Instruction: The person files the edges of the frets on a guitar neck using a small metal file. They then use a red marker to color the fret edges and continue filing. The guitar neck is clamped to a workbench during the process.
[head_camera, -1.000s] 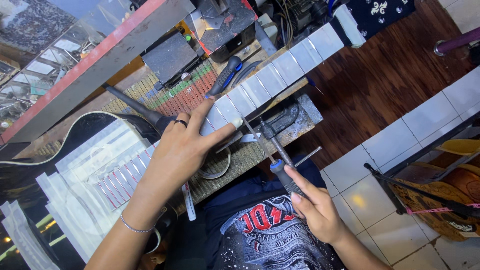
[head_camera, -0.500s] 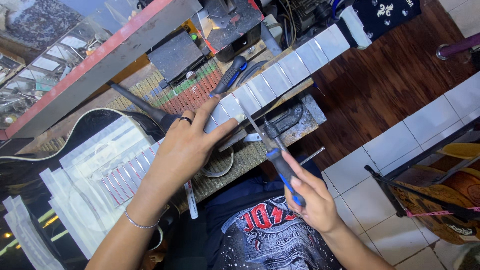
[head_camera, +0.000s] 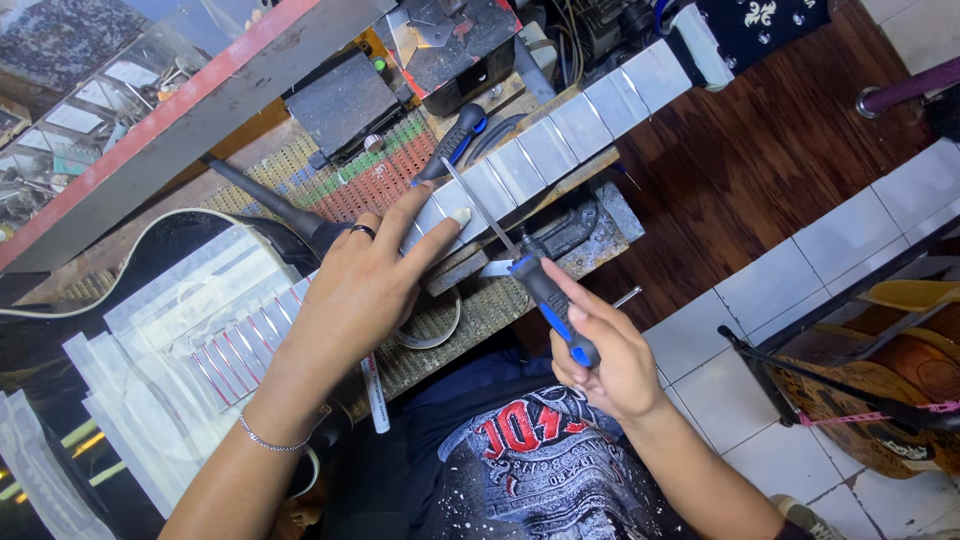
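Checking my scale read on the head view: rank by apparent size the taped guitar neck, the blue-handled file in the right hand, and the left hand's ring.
1. Taped guitar neck: largest.
2. Blue-handled file, held by the right hand; nearer the camera, yet clearly smaller.
3. Ring on the left hand: smallest.

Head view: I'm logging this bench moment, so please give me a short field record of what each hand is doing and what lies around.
left hand: left hand pressed flat on the taped guitar neck, fingers spread
right hand: right hand gripping the blue-and-black file handle
tool blade: thin file blade laid across the neck
neck support: grey block under the neck
nearby: second blue-handled tool on the perforated mat
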